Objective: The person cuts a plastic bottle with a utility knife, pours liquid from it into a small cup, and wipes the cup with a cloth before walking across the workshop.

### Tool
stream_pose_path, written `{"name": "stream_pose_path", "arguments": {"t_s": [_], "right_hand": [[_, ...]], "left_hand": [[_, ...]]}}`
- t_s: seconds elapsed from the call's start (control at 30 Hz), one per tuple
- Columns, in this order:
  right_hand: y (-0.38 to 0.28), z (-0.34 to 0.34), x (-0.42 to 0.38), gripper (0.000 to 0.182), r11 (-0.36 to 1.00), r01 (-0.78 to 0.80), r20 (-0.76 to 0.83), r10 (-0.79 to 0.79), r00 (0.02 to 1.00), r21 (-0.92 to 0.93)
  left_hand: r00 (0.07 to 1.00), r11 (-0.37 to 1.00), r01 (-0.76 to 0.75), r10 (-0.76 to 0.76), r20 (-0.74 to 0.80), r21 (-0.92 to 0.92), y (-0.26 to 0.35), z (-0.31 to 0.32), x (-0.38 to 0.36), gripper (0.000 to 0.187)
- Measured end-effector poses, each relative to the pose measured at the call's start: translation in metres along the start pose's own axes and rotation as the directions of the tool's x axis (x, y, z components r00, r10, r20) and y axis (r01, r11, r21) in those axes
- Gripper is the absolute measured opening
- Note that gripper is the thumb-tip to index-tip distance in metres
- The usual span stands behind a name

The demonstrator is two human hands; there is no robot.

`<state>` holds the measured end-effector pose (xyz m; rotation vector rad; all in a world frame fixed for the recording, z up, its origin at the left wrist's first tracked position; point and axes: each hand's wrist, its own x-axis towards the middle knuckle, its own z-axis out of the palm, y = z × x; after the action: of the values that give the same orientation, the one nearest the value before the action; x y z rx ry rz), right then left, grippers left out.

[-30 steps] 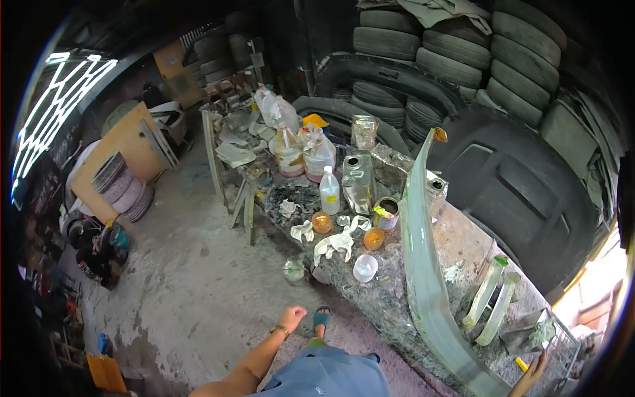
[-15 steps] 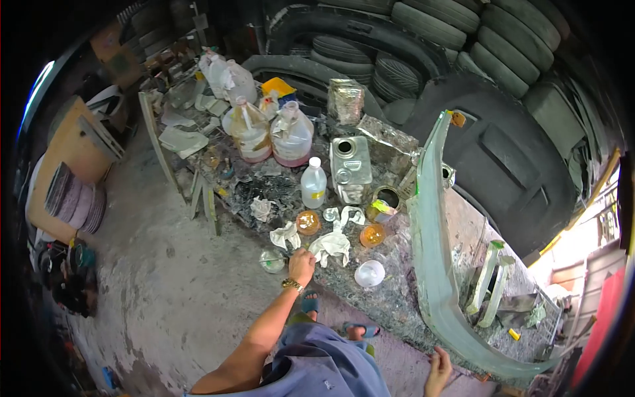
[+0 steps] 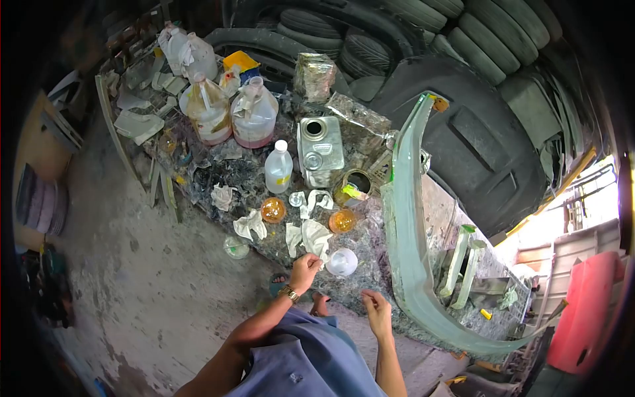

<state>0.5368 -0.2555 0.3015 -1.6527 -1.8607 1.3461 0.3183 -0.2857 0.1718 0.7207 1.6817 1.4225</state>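
My left hand, with a wristwatch, is closed at the table's near edge, fingertips pinching the lower corner of a white cloth. Just right of that cloth stands a white plastic cup. My right hand hovers past the table edge, fingers loosely bent and apart, holding nothing. Another crumpled white cloth lies to the left. Two small containers of orange liquid, one left and one right, stand behind the cloths. A clear cup sits at the left edge.
Behind are a white-capped bottle, a square metal can, an open round tin and large plastic jugs. A long pale green curved panel spans the table's right side. Tires are stacked beyond.
My left hand has moved right along the table edge and now has the white cloth's corner. My right hand has risen and come inward from the lower right. The view has shifted.
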Motion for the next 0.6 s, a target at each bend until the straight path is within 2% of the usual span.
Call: {"name": "stream_pose_path", "arguments": {"t_s": [0.17, 0.2, 0.23, 0.27, 0.37, 0.47, 0.53, 0.6], "right_hand": [[0.018, 0.015, 0.035, 0.019, 0.997, 0.034, -0.044, -0.037, 0.998, -0.062], [0.022, 0.018, 0.040, 0.018, 0.989, 0.098, -0.068, -0.106, 0.992, -0.115], [0.022, 0.020, 0.043, 0.018, 0.973, 0.159, -0.091, -0.176, 0.980, -0.168], [0.023, 0.021, 0.044, 0.018, 0.973, 0.158, -0.089, -0.175, 0.981, -0.167], [0.026, 0.023, 0.045, 0.017, 0.977, 0.179, -0.086, -0.190, 0.978, -0.116], [0.042, 0.025, 0.051, 0.016, 0.992, 0.115, -0.100, -0.120, 0.988, -0.055], [0.049, 0.028, 0.059, 0.015, 0.999, 0.014, -0.118, -0.008, 0.993, 0.052], [0.050, 0.026, 0.070, 0.015, 0.999, 0.031, -0.159, -0.028, 0.987, 0.020]], "left_hand": [[0.998, 0.988, 0.044, -0.051, -0.044, -0.149, -0.010, 0.010, -0.004, 0.014], [0.997, 0.988, 0.047, -0.054, -0.047, -0.148, -0.014, 0.011, -0.005, 0.014], [0.993, 0.970, 0.075, -0.093, -0.067, -0.230, -0.015, 0.013, -0.005, 0.014], [0.988, 0.945, 0.100, -0.132, -0.083, -0.311, -0.016, 0.014, -0.005, 0.014], [0.989, 0.964, 0.068, -0.099, -0.109, -0.257, -0.014, 0.017, -0.008, 0.013], [0.993, 0.956, 0.075, -0.096, -0.062, -0.282, -0.013, 0.022, -0.010, 0.013], [0.995, 0.966, 0.074, -0.090, -0.051, -0.248, -0.012, 0.025, -0.010, 0.013], [0.996, 0.974, 0.074, -0.085, -0.042, -0.214, -0.009, 0.027, -0.011, 0.014]]}}
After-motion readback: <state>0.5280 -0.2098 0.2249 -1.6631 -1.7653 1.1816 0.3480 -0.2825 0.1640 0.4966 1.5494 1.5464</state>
